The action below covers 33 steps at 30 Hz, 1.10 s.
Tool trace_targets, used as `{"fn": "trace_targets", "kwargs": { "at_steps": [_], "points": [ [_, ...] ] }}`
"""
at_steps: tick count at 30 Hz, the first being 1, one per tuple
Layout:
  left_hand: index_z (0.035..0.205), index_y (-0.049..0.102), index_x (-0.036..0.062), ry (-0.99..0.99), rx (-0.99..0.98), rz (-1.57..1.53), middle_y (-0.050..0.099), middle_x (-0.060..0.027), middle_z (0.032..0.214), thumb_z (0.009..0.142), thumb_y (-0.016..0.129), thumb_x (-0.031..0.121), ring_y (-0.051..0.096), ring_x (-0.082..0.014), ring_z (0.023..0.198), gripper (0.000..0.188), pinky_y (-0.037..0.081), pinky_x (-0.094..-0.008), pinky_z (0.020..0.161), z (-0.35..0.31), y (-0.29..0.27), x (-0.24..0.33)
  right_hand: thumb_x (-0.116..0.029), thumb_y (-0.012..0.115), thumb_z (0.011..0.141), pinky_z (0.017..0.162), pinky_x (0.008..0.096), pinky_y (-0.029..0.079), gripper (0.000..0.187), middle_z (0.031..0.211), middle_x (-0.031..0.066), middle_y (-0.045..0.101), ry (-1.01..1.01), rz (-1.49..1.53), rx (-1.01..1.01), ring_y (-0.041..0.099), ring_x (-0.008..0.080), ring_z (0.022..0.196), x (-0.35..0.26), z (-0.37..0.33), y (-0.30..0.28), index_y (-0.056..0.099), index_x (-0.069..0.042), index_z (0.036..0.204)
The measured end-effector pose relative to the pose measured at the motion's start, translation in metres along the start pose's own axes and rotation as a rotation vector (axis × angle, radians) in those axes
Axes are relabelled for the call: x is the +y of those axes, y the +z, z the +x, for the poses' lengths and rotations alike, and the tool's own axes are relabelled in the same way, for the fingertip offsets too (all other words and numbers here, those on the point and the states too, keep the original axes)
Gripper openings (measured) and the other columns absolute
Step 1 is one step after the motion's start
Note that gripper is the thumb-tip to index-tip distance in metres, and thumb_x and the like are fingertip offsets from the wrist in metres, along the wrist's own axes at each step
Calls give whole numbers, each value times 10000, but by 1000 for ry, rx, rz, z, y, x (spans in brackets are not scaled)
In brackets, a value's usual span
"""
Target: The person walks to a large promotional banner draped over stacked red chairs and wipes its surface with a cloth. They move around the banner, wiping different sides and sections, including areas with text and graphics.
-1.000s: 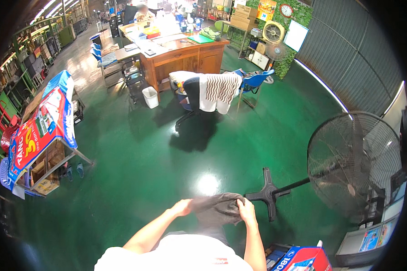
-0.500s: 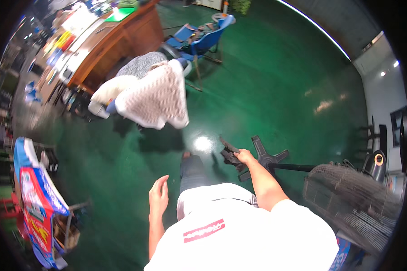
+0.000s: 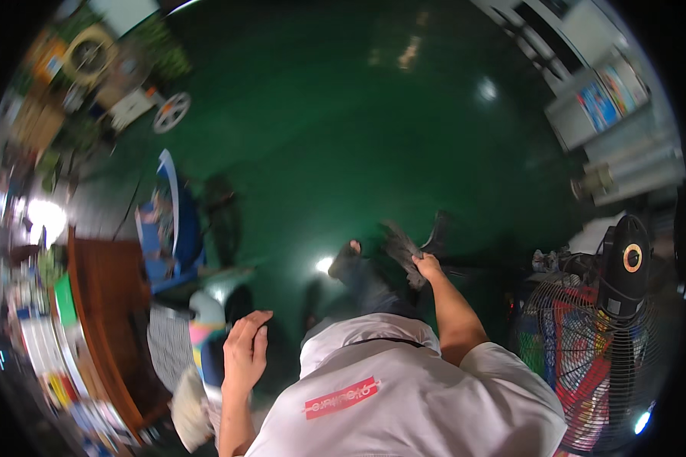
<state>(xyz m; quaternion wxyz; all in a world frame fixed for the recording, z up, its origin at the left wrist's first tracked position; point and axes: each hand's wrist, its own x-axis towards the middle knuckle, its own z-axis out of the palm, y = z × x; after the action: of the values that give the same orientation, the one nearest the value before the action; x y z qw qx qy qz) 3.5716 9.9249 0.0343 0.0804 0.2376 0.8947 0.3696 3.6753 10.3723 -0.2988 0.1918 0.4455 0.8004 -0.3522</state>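
Note:
My right hand (image 3: 428, 266) is closed around a dark grey, floppy, cloth-like thing (image 3: 401, 247), which hangs out in front of my leg. Blur hides what kind of thing it is. Out to the left, my left hand (image 3: 244, 346) is held at waist height with nothing in it, its fingers stretched and slightly bent. Nearest to that hand is a seat with grey striped cloth (image 3: 168, 339) and a cream cover (image 3: 193, 407).
A black standing fan (image 3: 587, 365) is close on my right. On the left stand a brown wooden desk (image 3: 110, 305) and a blue chair (image 3: 179, 221). A grey cabinet (image 3: 575, 126) is at the far right. The floor (image 3: 305, 137) is green.
My view has swung to the right, so the desk and blue chair now sit lower and further left. My right hand keeps hold of the dark cloth-like thing; the left has swung outward.

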Motion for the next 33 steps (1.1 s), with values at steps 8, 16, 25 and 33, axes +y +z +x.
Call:
{"fn": "trace_targets", "kwargs": {
  "at_steps": [8,16,25,33],
  "points": [
    [1059,650,-21,-35,-267,-551,676,-119,970,975,477,59,632,-180,948,208,479,-306,863,314,151,79,-457,509,898,895,470,474,492,1077,253,643,16,9,-87,602,411,1060,-10,149,-81,672,-32,1085],
    [1080,640,-29,213,-418,-449,665,-104,995,1002,467,93,626,-185,935,225,492,-316,864,583,259,175,-339,501,903,913,452,483,414,1182,201,629,76,223,165,589,391,1101,-55,320,-316,658,-35,1136],
    [1099,635,-20,658,-751,-297,685,-114,1028,996,453,69,654,-211,947,228,505,-328,853,876,507,439,-254,536,877,870,474,494,317,1092,194,664,383,758,459,619,396,1018,53,388,-480,658,-75,1109],
    [1072,657,26,1243,-1266,-252,690,-130,1039,963,507,94,674,-252,945,198,515,-330,817,867,839,767,-323,559,903,829,434,511,358,1038,226,670,738,990,931,636,380,998,230,338,-624,650,-59,1128]
  ]
}}
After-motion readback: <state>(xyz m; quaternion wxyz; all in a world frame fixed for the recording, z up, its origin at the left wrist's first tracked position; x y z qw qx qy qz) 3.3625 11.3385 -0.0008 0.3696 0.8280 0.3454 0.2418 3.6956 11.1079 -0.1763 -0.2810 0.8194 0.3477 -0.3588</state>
